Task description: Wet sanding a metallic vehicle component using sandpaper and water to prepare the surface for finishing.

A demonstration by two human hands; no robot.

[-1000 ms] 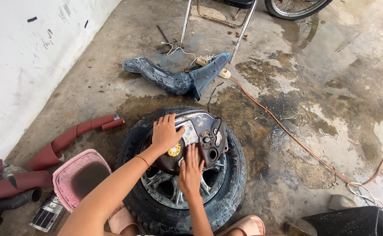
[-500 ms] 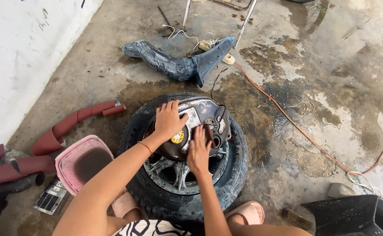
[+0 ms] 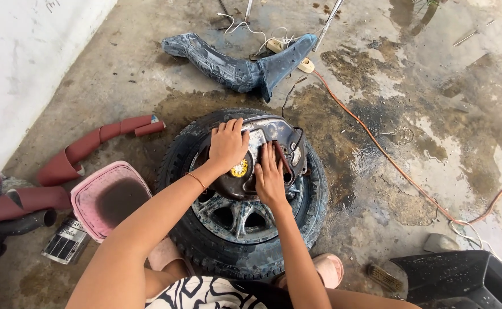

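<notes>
Hands work on a dark metal part [image 3: 262,154] that lies on top of a wheel [image 3: 239,229], which rests flat on the wet concrete floor [image 3: 388,143] in front of the person's knees. The left hand [image 3: 228,146] lies palm down on the part's upper left, fingers slightly spread and curled over its top edge, thumb toward a yellow cap [image 3: 239,168] at the centre. The right hand [image 3: 270,177] lies flat just beside it, fingers pressed together and pointing away from the body, tips beside a reddish strip [image 3: 282,160]; whether it grips the strip I cannot tell.

The part looks like stiff cast metal, heavy for its size, and its grimy, wet-looking surface is probably slick. Its rim and top edge seem the best holds; the thin wire [image 3: 291,94] trailing from it toward the far side should not take any pull. The wheel, with rubber tyre and spoked rim, is likely heavy and steady as a base.

Left of the wheel stands a pink tub [image 3: 85,189], touching or nearly touching the tyre, with rolls of red sandpaper [image 3: 91,146] beyond it toward the white wall [image 3: 28,57]. Worn jeans [image 3: 234,66] lie at the far side. An orange cord [image 3: 388,160] runs across the floor on the right, well apart from the hands.
</notes>
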